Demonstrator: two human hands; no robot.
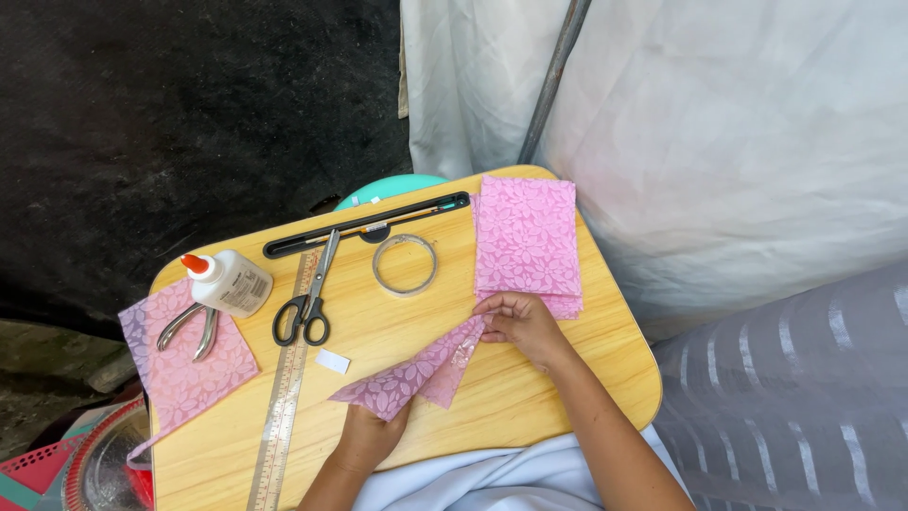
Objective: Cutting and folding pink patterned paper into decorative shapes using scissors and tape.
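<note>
The pink cone (416, 377) lies low in the middle of the frame, just above the table (530, 407), held at both ends. It is a rolled sheet of thin pink fabric with a floral print, wide at the lower left and narrowing to a point at the upper right. It looks light, soft and easily crushed, likely to unroll if let go, so the two ends are the best places to hold it. The left hand (371, 433) is closed on the wide end; the right hand (518, 322) pinches the tip.
</note>
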